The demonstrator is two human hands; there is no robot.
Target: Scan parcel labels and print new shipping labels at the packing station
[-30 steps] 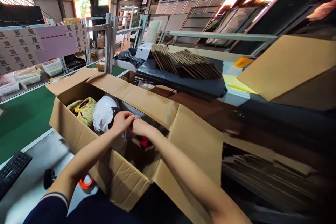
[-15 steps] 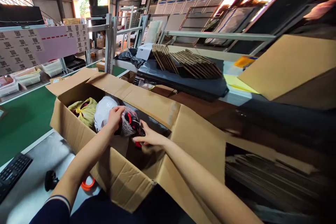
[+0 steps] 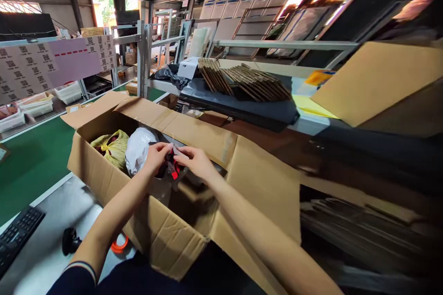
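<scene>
Over an open cardboard box (image 3: 173,235), both my hands meet at a red and black item in clear plastic wrap (image 3: 173,169). My left hand (image 3: 159,156) pinches the wrapping from the left. Close beside it, my right hand (image 3: 194,160) has thumb and fingers closed on the same wrapping from the right. The item's exact kind is hidden by the wrap and my fingers. Left of my hands in the box lie a white plastic bag (image 3: 140,147) and a yellow-green tied bag (image 3: 112,147). The box's near right part shows bare cardboard.
A green conveyor belt (image 3: 31,166) runs along the left. A keyboard (image 3: 20,235), a black stand (image 3: 70,240) and an orange ring (image 3: 119,245) are on the metal table. Folded cardboard pieces (image 3: 256,83) stand on the shelf behind the box, with a large cardboard sheet (image 3: 384,80) at right.
My hands have come closer together at the wrapped item, and my right hand has moved up and inward. The red and black item sits lower between my hands.
</scene>
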